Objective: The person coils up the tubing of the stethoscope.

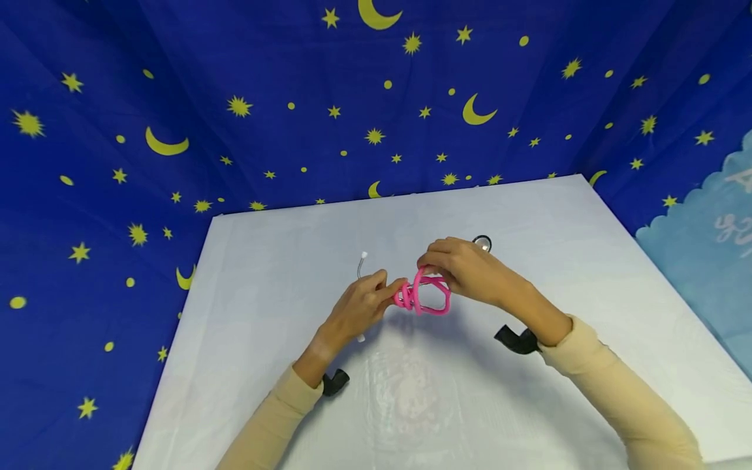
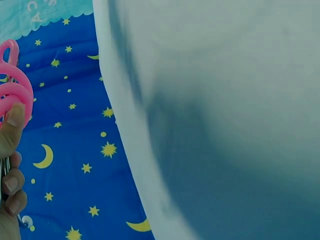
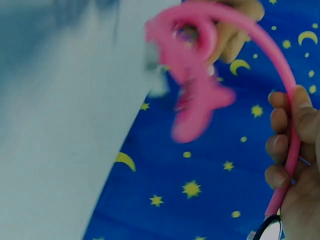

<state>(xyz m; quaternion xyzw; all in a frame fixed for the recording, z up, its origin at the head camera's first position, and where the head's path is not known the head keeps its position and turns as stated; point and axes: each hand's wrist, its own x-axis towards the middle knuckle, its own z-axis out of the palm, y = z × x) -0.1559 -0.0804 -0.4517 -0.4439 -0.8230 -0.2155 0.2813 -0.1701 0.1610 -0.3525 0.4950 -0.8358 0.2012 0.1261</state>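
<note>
A stethoscope with pink tubing (image 1: pixel 435 312) is held up over the table between both hands, its tube wound in loops. My left hand (image 1: pixel 360 303) grips the metal ear tubes and the wound part, thumb pressed against the pink coils (image 2: pixel 20 92). A white eartip (image 1: pixel 364 254) sticks out beyond that hand. The right hand (image 1: pixel 470 267) holds the free stretch of tube, fingers curled round it in the right wrist view, where the tube (image 3: pixel 272 45) arcs over from the coils. Just past the right hand shows the round, black-rimmed chest piece (image 1: pixel 483 243).
The white table (image 1: pixel 264 261) spreads under both hands. Blue cloth with yellow moons and stars (image 1: pixel 305 137) hangs behind and to the left; a light blue patch (image 1: pixel 717 222) shows at right. Black wrist mounts (image 1: pixel 517 339) hang below the forearms.
</note>
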